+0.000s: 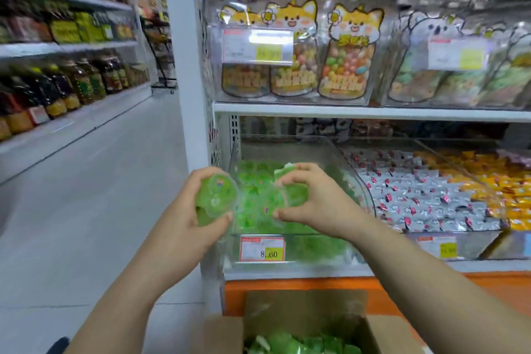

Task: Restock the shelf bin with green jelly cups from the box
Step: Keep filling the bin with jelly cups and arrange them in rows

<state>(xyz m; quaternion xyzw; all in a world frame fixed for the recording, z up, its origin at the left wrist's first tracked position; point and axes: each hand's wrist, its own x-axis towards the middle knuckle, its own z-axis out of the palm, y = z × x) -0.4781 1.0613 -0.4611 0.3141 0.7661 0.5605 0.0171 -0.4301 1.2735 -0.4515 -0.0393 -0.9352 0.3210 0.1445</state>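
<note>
In the head view, our left hand [198, 210] curls round a clutch of green cups [215, 195], thumb below and fingers over the top, just at the left front corner of the clear bin [349, 172]. Our right hand [313, 204] grips more of the same cups between thumb and bent fingers (how many we cannot count, the plastic blurs together), and it sits over the bin's front half. The two hands are near each other but apart, and between them we see the green pile [253, 172] already lying in the bin, which covers the bottom and rises toward the front wall. A price tag [263, 248] hangs on that front wall.

Below, at the frame's lower edge, the cardboard box [227, 333] stands open on the floor against the orange base [316, 286], with green stock [301, 346] showing inside it.

Right of our bin, a second bin holds silver packets [416, 195], and beyond it lie yellow packets [488, 181]. On the shelf above stand fox pouches [349, 52] of coloured sweets. Across the aisle to the left, bottles [71, 86] line the far shelves.
</note>
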